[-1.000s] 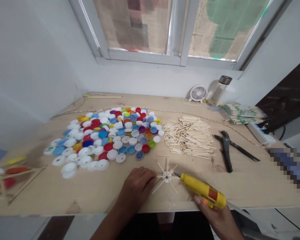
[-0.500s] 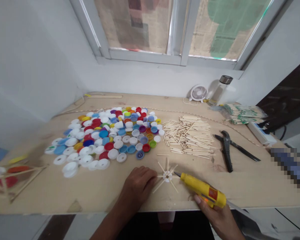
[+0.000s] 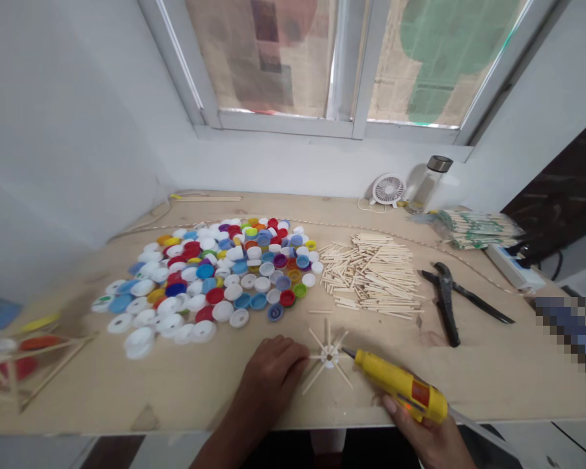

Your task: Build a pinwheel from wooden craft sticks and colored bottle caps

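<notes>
A white bottle cap [image 3: 329, 363] lies flat on the table with several small wooden sticks [image 3: 313, 381] spreading from it like spokes. My left hand [image 3: 276, 371] rests at its left side, fingers pinched together at the end of the left-pointing stick. A yellow hot glue gun [image 3: 400, 384] is gripped in my right hand [image 3: 427, 438], its dark nozzle pointing left at the right edge of the cap. A small orange light glows on the gun, and a glue stick trails from its back end. My right fingers are partly hidden under the gun.
A heap of coloured bottle caps [image 3: 215, 280] lies at centre left, beside a pile of short wooden sticks [image 3: 376, 273]. Black pliers [image 3: 448, 306], a bagged stick bundle [image 3: 478, 228] and a power strip [image 3: 515, 267] are at right. A fan [image 3: 389, 190] and glass bottle [image 3: 427, 185] stand behind.
The whole view has shifted slightly, so everything appears a little lower. Both hands keep the same hold, and the nozzle stays beside the right of the cap.
</notes>
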### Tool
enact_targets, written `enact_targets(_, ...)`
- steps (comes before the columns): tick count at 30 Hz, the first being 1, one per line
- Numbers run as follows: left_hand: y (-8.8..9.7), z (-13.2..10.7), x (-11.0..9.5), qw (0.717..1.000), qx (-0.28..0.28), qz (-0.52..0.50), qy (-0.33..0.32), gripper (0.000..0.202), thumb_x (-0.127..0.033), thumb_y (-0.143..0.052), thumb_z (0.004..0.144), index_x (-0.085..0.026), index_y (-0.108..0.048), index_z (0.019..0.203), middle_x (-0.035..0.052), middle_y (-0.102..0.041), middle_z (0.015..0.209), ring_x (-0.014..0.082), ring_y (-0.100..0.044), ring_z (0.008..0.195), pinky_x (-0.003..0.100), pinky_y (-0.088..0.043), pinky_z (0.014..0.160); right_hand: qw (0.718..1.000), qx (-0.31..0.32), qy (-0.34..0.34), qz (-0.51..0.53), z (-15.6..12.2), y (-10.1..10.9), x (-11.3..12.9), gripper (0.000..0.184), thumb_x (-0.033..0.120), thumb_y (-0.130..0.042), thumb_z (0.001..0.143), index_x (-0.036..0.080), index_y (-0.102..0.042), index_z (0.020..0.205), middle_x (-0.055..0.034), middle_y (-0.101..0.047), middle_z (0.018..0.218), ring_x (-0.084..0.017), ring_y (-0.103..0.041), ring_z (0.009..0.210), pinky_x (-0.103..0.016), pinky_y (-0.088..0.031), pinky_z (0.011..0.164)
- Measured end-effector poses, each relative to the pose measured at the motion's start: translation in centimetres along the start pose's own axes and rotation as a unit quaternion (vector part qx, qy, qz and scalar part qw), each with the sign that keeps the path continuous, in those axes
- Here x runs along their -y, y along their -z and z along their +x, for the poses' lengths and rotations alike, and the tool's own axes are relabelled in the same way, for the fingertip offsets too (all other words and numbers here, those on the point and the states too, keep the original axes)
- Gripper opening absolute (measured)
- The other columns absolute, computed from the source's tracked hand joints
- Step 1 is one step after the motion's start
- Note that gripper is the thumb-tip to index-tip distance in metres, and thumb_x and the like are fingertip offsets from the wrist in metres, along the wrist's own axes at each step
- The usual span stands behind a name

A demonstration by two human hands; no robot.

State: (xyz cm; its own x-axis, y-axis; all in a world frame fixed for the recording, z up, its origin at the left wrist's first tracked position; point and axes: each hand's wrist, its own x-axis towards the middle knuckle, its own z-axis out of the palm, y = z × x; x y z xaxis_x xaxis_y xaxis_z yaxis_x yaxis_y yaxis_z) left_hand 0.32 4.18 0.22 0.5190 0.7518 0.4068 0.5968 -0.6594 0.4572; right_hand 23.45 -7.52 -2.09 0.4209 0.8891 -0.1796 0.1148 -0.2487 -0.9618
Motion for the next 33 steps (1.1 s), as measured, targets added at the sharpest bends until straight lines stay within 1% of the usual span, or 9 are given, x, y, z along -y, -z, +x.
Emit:
enact_targets(5, -0.2, -0.1, 0.1, 1.0, -0.001, 0.006, -0.005, 0.022, -0.018, -0.045, 0.088, -0.021, -0.062, 0.075, 0.0024, -0.065, 0.068, 0.0178, -0.06, 0.065, 0.03, -0.044, 0.06, 1.0, -0.001, -0.002, -0.005, 0.0, -0.1, -0.4, 0.051, 0.058, -0.071, 0.068, 0.017, -0.071, 0.098, -0.0106, -0.074, 0.096, -0.031, -0.068, 0.093, -0.036, -0.056, 0.079)
enact_targets(9, -0.3, -0.2, 0.1, 1.0, 0.009, 0.007, 0.002, 0.021, -0.018, -0.045, 0.088, -0.02, -0.062, 0.076, 0.0025, -0.066, 0.069, 0.0182, -0.059, 0.066, 0.031, -0.044, 0.062, 1.0, 0.0, 0.005, -0.008, -0.1, -0.3, -0.3, 0.054, 0.06, -0.07, 0.069, 0.016, -0.07, 0.099, -0.0108, -0.074, 0.095, -0.03, -0.068, 0.09, -0.037, -0.055, 0.082)
enact_targets(12, -0.3, -0.2, 0.1, 1.0, 0.008, 0.006, 0.002, 0.021, -0.019, -0.046, 0.089, -0.021, -0.063, 0.076, 0.0024, -0.066, 0.069, 0.0181, -0.059, 0.066, 0.03, -0.044, 0.062, 1.0, 0.016, 0.009, -0.018, -0.2, -0.4, 0.1, 0.05, 0.058, -0.069, 0.071, 0.017, -0.07, 0.098, -0.0098, -0.073, 0.096, -0.029, -0.068, 0.092, -0.036, -0.054, 0.083)
enact_targets(16, -0.3, 0.0, 0.1, 1.0, 0.004, 0.014, -0.004, 0.024, -0.019, -0.044, 0.089, -0.021, -0.063, 0.075, 0.0022, -0.065, 0.067, 0.0176, -0.059, 0.065, 0.029, -0.043, 0.06, 1.0, 0.013, 0.011, -0.021, -0.2, -0.6, 0.7, 0.048, 0.053, -0.072, 0.07, 0.017, -0.067, 0.102, -0.0094, -0.072, 0.098, -0.029, -0.067, 0.093, -0.034, -0.054, 0.083)
enact_targets(21, -0.2, 0.2, 0.0, 1.0, 0.008, 0.02, -0.009, 0.027, -0.02, -0.042, 0.09, -0.022, -0.063, 0.073, 0.0026, -0.065, 0.068, 0.017, -0.058, 0.064, 0.029, -0.043, 0.06, 0.996, 0.087, 0.002, -0.03, 0.0, -0.4, 1.5, 0.042, 0.049, -0.066, 0.077, 0.016, -0.066, 0.103, -0.0098, -0.071, 0.099, -0.027, -0.066, 0.092, -0.034, -0.053, 0.083)
enact_targets(25, 0.0, 0.1, -0.1, 1.0, 0.008, 0.021, -0.006, 0.026, -0.02, -0.043, 0.09, -0.022, -0.063, 0.073, 0.0025, -0.065, 0.068, 0.017, -0.058, 0.064, 0.029, -0.043, 0.061, 0.996, 0.082, -0.004, -0.032, 0.1, -0.2, 2.0, 0.046, 0.05, -0.066, 0.077, 0.015, -0.067, 0.106, -0.0105, -0.071, 0.101, -0.028, -0.066, 0.096, -0.034, -0.052, 0.086)
enact_targets(28, 0.1, 0.1, -0.3, 1.0, 0.009, 0.024, 0.006, 0.024, -0.02, -0.044, 0.089, -0.021, -0.062, 0.074, 0.0027, -0.065, 0.069, 0.0174, -0.059, 0.066, 0.029, -0.044, 0.061, 0.994, 0.099, 0.003, -0.035, 0.2, -0.2, 2.0, 0.045, 0.052, -0.066, 0.077, 0.015, -0.068, 0.102, -0.0101, -0.072, 0.098, -0.027, -0.067, 0.092, -0.033, -0.053, 0.084)
enact_targets(31, 0.2, 0.1, -0.3, 1.0, 0.004, 0.024, 0.013, 0.024, -0.021, -0.044, 0.089, -0.021, -0.063, 0.074, 0.0026, -0.065, 0.07, 0.0171, -0.059, 0.066, 0.029, -0.044, 0.061, 0.995, 0.089, 0.005, -0.039, 0.1, -0.1, 1.9, 0.047, 0.055, -0.066, 0.075, 0.016, -0.069, 0.101, -0.0099, -0.073, 0.099, -0.026, -0.068, 0.091, -0.032, -0.054, 0.082)
enact_targets(33, 0.2, 0.1, -0.3, 1.0, 0.0, 0.021, 0.012, 0.023, -0.021, -0.045, 0.089, -0.022, -0.063, 0.074, 0.0021, -0.065, 0.07, 0.0167, -0.06, 0.066, 0.028, -0.045, 0.061, 0.996, 0.081, 0.004, -0.043, 0.1, 0.0, 1.7, 0.048, 0.055, -0.067, 0.075, 0.016, -0.069, 0.102, -0.0099, -0.072, 0.1, -0.027, -0.067, 0.094, -0.032, -0.053, 0.083)
